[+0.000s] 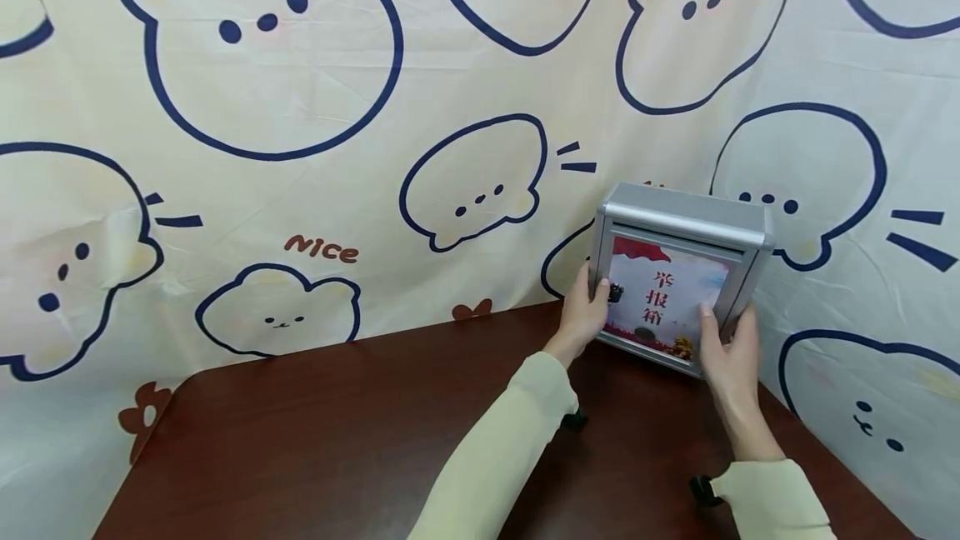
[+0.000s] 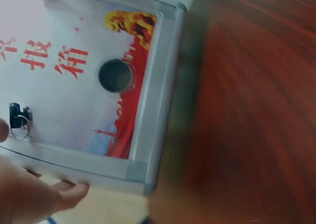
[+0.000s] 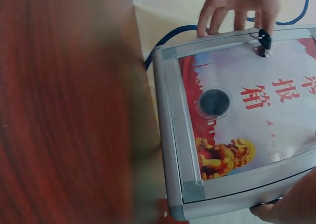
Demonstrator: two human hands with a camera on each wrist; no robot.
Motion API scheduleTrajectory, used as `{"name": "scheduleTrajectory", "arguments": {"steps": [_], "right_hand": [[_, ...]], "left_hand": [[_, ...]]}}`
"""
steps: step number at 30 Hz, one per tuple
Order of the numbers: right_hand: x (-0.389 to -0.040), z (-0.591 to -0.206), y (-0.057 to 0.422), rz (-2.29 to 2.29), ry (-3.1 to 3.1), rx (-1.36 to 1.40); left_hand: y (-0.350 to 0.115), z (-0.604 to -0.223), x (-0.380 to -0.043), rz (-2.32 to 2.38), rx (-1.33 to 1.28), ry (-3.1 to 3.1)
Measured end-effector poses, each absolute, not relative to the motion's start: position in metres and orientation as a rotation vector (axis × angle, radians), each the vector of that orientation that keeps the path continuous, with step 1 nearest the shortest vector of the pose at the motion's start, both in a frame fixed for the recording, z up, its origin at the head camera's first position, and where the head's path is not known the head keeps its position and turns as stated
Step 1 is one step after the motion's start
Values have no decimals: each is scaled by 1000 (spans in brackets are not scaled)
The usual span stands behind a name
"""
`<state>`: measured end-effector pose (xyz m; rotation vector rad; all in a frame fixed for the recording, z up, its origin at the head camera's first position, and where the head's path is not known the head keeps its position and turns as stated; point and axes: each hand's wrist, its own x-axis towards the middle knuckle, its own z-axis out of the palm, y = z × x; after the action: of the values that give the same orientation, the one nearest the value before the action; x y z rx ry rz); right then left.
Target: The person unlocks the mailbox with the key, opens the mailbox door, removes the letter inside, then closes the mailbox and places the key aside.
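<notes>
A silver metal report box with a printed front panel and red characters is held between both hands at the right of the head view. It leans at a tilt, its lower edge close over the brown table. My left hand grips the left side, thumb at the front. On the opposite side my right hand grips the frame, thumb on the panel. Small keys hang from a lock beside the left hand. In the left wrist view, a round dark window shows low on the panel. The box's back is hidden.
The dark brown table stretches to the left and front of the box. Behind it hangs a pale cloth with blue-outlined cartoon animals, which also runs along the right side.
</notes>
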<state>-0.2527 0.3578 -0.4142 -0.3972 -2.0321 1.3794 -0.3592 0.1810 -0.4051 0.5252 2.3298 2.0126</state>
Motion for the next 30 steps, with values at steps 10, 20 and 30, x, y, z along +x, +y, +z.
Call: {"name": "scheduleTrajectory", "arguments": {"steps": [10,20,30], "right_hand": [[-259,-393,349,1397,-2006,-382],[-259,-387,339,1380,-2014,-374],[-258,-375,324,1465,-2000,-322]], "left_hand": [[170,-376,-362,2006,590,2356],[156,-376,-360,2027,609,2345],[141,-362,-350,2055,562,2376]]}}
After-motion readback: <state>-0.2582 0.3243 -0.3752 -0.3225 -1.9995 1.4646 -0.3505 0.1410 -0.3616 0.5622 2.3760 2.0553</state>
